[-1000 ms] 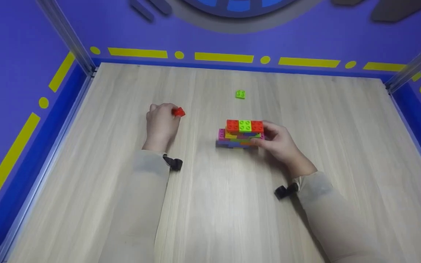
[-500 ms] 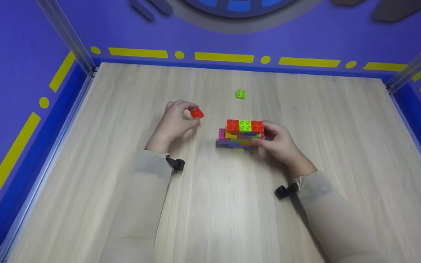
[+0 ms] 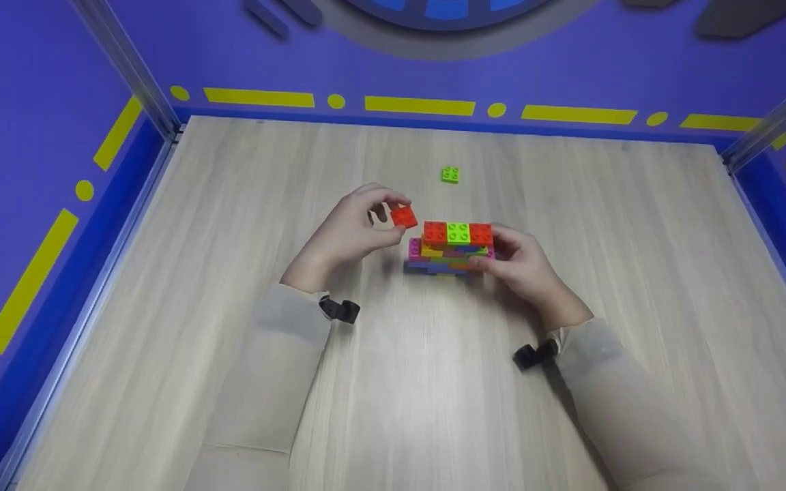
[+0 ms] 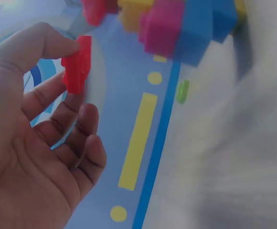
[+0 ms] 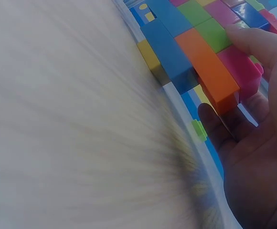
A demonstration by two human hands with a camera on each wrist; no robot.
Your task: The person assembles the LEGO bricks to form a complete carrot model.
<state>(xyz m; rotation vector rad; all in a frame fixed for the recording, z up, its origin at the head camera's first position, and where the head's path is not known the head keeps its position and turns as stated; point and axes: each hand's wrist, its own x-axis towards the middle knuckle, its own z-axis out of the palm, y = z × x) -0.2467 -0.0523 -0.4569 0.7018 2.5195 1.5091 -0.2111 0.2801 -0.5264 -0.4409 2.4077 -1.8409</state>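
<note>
Between thumb and index finger, my left hand (image 3: 359,228) pinches a small red building brick (image 3: 404,217), raised just left of the stack's top. In the left wrist view the red brick (image 4: 77,64) is tilted on edge, the other fingers loosely curled below it. My right hand (image 3: 519,266) grips the right end of a stack of multicoloured building bricks (image 3: 451,256), thumb on the near side. Red, lime and red bricks make up its top row. Blue, orange, pink and green bricks (image 5: 207,62) show on its side in the right wrist view.
A lime-green brick (image 3: 450,175) lies by itself on the wooden table (image 3: 393,382), behind the stack. Blue-purple panels (image 3: 427,75) with yellow marks stand along the back and both sides.
The left hand has carried the red brick rightward across the table, from well left of the stack to beside its top. The right hand and the stack stay in place.
</note>
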